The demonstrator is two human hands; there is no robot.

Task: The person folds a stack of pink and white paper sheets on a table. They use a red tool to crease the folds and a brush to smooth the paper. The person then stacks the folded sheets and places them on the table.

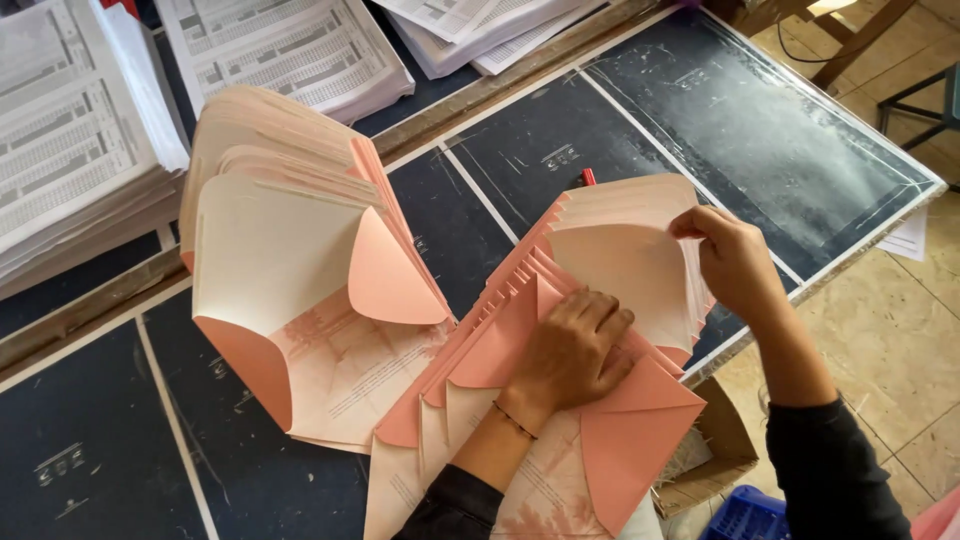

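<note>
The envelopes (600,300) were matt paper, pink inside, cream outside. The table (700,110) had a dark, scuffed, dusty top with wooden strips. The printed sheets (70,130) were thin white paper; the box (715,450) was rough cardboard.

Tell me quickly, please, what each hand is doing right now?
Left hand: fingers curled, pressing down on the fanned pink envelopes.
Right hand: fingers pinching the cream flap of the top envelope.
</note>
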